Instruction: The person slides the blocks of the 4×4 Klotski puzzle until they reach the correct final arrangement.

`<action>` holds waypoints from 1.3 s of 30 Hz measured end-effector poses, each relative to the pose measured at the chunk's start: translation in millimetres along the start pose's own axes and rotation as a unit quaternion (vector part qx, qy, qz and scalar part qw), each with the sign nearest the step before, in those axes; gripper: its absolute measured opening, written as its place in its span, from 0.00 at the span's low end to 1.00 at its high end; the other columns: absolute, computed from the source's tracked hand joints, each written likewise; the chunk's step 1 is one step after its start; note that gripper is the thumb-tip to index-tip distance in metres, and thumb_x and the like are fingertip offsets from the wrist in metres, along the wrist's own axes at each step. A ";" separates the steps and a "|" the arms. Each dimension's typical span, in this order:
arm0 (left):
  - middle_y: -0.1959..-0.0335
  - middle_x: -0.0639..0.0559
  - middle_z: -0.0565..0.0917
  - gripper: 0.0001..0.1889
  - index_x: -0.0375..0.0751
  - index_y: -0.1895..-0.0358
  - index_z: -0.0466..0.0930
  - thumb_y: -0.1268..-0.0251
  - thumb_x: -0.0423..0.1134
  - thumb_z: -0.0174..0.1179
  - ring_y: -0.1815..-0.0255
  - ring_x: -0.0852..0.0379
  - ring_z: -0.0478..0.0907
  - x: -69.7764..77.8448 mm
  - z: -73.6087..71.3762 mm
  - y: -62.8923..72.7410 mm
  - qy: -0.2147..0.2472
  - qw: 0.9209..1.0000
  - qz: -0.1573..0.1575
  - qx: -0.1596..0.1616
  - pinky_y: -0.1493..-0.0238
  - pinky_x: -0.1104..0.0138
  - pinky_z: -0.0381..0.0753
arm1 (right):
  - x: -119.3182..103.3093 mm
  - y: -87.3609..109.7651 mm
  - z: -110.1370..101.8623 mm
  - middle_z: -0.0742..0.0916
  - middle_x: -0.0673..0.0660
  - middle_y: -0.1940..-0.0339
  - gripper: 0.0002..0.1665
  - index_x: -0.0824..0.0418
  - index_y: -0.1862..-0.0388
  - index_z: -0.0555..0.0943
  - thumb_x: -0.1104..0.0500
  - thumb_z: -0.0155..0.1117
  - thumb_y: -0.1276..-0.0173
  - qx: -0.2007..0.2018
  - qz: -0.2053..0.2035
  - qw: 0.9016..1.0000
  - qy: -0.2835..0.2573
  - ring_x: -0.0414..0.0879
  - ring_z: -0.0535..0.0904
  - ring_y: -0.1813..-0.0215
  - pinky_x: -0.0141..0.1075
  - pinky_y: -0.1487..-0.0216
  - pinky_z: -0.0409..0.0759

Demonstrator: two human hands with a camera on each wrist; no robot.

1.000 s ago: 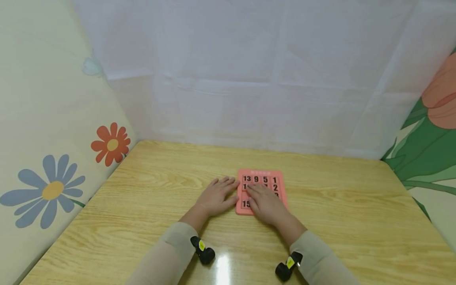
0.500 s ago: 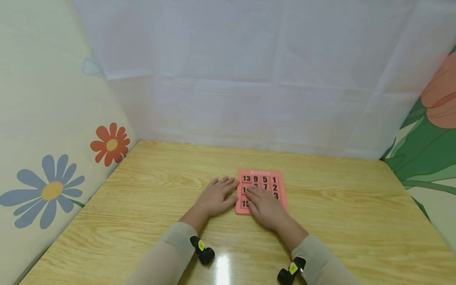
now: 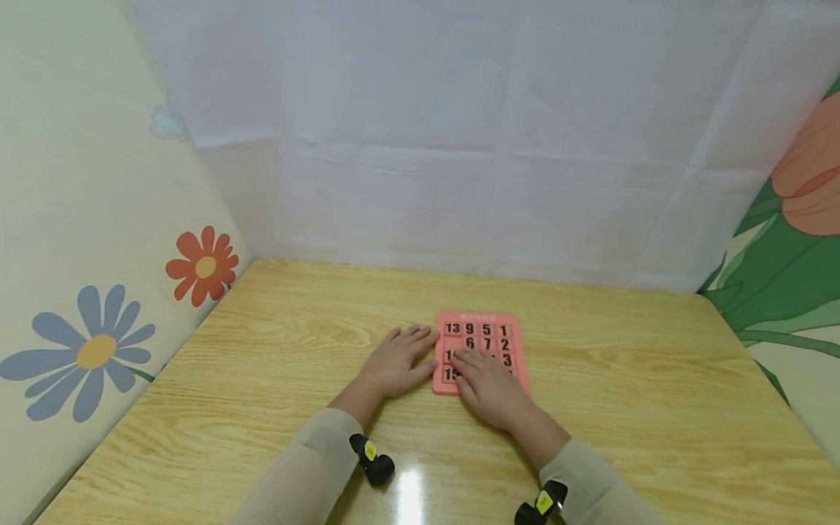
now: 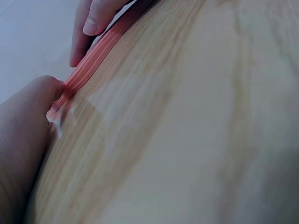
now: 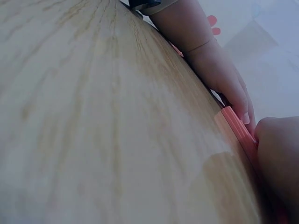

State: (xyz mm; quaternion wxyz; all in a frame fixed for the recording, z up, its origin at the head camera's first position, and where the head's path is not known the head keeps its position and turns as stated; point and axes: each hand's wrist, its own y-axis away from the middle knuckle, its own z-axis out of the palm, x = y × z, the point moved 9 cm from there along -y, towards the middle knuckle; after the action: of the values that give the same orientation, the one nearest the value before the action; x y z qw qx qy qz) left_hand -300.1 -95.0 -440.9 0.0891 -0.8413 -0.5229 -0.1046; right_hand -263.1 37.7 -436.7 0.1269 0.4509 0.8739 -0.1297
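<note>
A pink sliding number puzzle lies flat on the table, its black-numbered tiles facing up. My left hand rests on the wood with its fingers and thumb against the puzzle's left edge. Across the lower middle of the puzzle lies my right hand, fingertips touching a partly covered tile in the left column. Between that tile and the 13 tile is a gap. Several lower tiles are hidden under the right hand. Both wrist views show the puzzle's ridged side with fingers along it.
The wood-grain table spreads around the puzzle on all sides. A white cloth hangs behind it. Flower-printed panels stand at left and right. A small black camera is strapped to each sleeve.
My right hand has slid slightly toward me. The left-column tile below 13 has moved down with it, and a gap has opened under 13. The left hand has stayed put.
</note>
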 end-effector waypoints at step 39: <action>0.23 0.50 0.62 0.33 0.50 0.24 0.60 0.27 0.59 0.45 0.20 0.47 0.54 -0.5 1.8 -0.8 0.003 1.000 0.000 0.002 0.19 0.49 0.48 | 19.1 -26.8 -9.6 0.70 0.58 0.25 0.28 0.61 0.27 0.68 0.51 0.43 0.20 0.009 0.019 1.000 0.020 0.54 0.64 0.23 0.49 0.22 0.61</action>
State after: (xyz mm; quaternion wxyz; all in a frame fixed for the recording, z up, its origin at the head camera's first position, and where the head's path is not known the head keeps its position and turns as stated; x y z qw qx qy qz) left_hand -300.8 -94.7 -442.7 0.0924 -0.8410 -0.5225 -0.1060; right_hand -296.9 40.4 -431.2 0.1080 0.4712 0.8662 -0.1266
